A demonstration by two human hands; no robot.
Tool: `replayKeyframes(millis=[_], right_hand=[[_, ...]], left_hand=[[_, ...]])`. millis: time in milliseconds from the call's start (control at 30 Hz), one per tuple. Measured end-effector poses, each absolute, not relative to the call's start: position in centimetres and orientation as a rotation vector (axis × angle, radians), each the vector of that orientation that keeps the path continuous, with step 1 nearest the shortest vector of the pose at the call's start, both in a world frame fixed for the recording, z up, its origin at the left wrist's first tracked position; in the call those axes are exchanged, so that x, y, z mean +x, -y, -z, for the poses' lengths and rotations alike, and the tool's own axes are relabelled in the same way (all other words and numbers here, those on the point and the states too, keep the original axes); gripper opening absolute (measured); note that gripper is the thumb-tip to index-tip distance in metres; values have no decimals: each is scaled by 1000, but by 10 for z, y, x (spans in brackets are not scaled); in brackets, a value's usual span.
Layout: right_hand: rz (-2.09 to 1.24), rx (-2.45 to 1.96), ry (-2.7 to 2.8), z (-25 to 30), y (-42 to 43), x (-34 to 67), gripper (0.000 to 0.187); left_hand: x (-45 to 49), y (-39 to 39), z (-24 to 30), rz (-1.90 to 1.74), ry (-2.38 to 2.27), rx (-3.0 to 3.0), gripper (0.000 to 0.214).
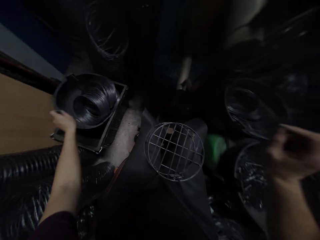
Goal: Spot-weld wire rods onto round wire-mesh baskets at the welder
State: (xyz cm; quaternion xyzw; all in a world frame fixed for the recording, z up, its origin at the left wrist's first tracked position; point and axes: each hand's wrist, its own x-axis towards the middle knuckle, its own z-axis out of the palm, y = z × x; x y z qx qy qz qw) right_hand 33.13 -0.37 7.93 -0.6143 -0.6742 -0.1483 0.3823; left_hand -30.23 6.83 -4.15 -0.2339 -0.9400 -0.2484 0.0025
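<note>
My left hand point(65, 121) is at the near left rim of a dark basin point(64, 95); its fingers are curled together, and what they hold, if anything, is too dark to make out. In the basin lies a thick coil of metal wire point(97, 100). At the right edge, my right hand point(292, 151) is smeared by motion, with its fingers curled in. It is close to a second dark round container point(260, 125); whether it touches the container is unclear. A round wire grille point(176, 151) of crossed rods rests on my lap, touched by neither hand.
A flat, dark-topped stand point(93, 145) bears the left basin. Black ribbed bundles point(32, 163) lie at the lower left. A green object point(215, 148) is right of my lap, near a container of shiny dark material point(251, 173). Another wire coil point(107, 40) stands at the back.
</note>
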Motion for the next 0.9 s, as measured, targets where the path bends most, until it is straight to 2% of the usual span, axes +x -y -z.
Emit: replayKeyframes(millis=[100, 200, 267, 367, 433, 533, 633, 700, 800, 900], right_hand=[[426, -1346, 2097, -75, 63, 279, 21], [197, -1105, 2349, -60, 96, 212, 19], [71, -971, 2418, -50, 108, 181, 21], [-17, -1007, 2409, -42, 122, 165, 23], [-53, -1068, 2337, -43, 132, 170, 18], [-128, -1317, 2039, -46, 146, 191, 19], [-337, -1770, 1479, -41, 152, 213, 25], [-533, -1957, 1173, -29, 152, 224, 38], [-761, -2042, 1035, -5, 148, 232, 58], [-855, -2042, 1010, 10, 144, 232, 64]], left_hand=[[-301, -39, 7, 1025, 2647, -950, 19], [-289, -14, -19, 1486, 2201, -1197, 10], [-267, -7, -27, 1826, 2045, -1289, 19], [-208, -11, -25, 2269, 2149, -1488, 26], [-155, -20, -14, 2393, 2308, -1773, 27], [-79, -42, 6, 2245, 2374, -2473, 28], [-32, -65, 20, 1777, 2282, -3087, 33], [-20, -75, 22, 1422, 2116, -3400, 38], [-23, -80, 19, 1056, 1895, -3738, 52], [-32, -81, 16, 903, 1852, -3872, 66]])
